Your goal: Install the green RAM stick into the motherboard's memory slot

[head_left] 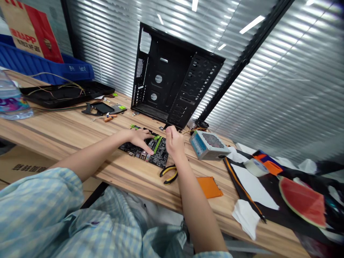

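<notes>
A black motherboard (160,153) with green slots lies flat on the wooden table in front of me. My left hand (141,139) rests on it from the left, fingers spread across the board. At the board's right end my right hand (174,141) is closed in a fist; whatever it may hold is hidden by the fingers. Yellow-and-black handled pliers (170,175) lie by the board's near right corner, partly behind my right forearm. Beyond the board stands a black computer case (172,77), its inside facing me.
Right of my hand sits a power supply (208,145), with an orange flat drive (210,187) nearer me. Farther right are a tape roll (256,167), crumpled tissue (246,216) and a watermelon slice (302,200). On the left are a water bottle (13,98), black panel (51,98) and blue bin (64,70).
</notes>
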